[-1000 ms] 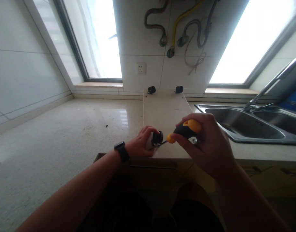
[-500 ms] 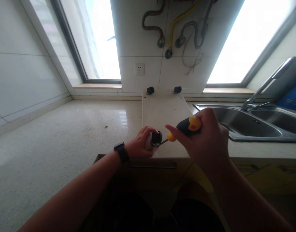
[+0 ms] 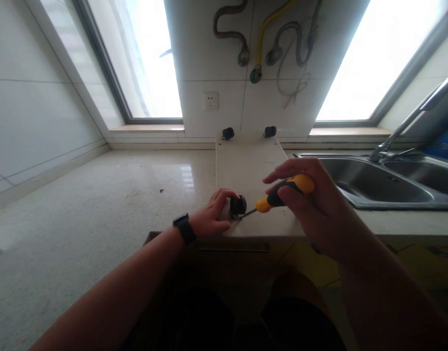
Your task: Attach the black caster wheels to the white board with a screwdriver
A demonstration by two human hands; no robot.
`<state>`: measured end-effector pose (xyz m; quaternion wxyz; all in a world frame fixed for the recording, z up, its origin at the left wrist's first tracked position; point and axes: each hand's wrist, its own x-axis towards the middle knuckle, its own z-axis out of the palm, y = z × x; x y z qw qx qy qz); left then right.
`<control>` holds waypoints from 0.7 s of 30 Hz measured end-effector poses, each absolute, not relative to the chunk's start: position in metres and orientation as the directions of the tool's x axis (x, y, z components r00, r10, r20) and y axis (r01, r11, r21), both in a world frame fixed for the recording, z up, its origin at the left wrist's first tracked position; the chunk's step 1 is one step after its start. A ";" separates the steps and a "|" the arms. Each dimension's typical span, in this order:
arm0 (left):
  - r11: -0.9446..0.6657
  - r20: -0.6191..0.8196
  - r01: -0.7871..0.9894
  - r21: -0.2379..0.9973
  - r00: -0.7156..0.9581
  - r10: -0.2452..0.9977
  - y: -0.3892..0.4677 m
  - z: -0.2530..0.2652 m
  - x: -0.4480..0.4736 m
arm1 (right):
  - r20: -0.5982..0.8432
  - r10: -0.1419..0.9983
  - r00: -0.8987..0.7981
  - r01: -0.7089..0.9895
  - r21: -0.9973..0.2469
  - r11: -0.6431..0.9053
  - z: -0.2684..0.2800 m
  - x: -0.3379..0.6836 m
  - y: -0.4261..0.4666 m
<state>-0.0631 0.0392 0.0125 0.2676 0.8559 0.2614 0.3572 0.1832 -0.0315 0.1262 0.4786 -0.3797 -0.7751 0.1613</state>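
Note:
My left hand [image 3: 211, 214], with a dark watch on its wrist, grips a black caster wheel [image 3: 238, 205] at the near end of a pale board [image 3: 249, 165]. My right hand [image 3: 321, 214] is around a yellow and black screwdriver [image 3: 277, 196], its fingers partly loosened on the handle. The shaft slants down to the left, and its tip meets the foot of the caster. Whether a screw sits under the tip is too small to see. Two more casters, a left one [image 3: 228, 133] and a right one [image 3: 270, 131], stand upright at the board's far end.
The board lies on a speckled countertop [image 3: 136, 195]. To the right is a steel double sink [image 3: 370, 183] with a tap [image 3: 407, 122]. A socket [image 3: 210, 101] and pipes, one of them a yellow hose [image 3: 262, 36], are on the tiled wall. A small dark bit [image 3: 161, 190] lies at left.
My right hand has opened its fingers somewhat and turned on the handle. The screwdriver has shifted slightly right at its handle end. My left hand stays on the caster, fingers slightly shifted.

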 end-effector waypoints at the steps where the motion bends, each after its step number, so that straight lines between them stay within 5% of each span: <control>1: -0.717 0.469 0.252 0.650 0.609 0.639 0.039 0.013 -0.063 | 0.615 0.743 -0.265 0.452 -0.601 0.659 0.128 0.185 -0.033; 9: -0.694 0.460 0.251 0.674 0.593 0.661 0.038 0.012 -0.062 | 0.801 0.545 -0.249 0.773 -0.175 0.610 0.138 0.178 -0.039; 12: -0.693 0.462 0.247 0.677 0.591 0.662 0.039 0.011 -0.063 | 0.781 0.558 -0.282 0.819 -0.107 0.563 0.143 0.171 -0.040; 21: -0.737 0.522 0.296 0.608 0.550 0.652 0.040 0.006 -0.060 | 0.516 0.726 -0.455 0.648 -0.366 0.667 0.159 0.164 -0.043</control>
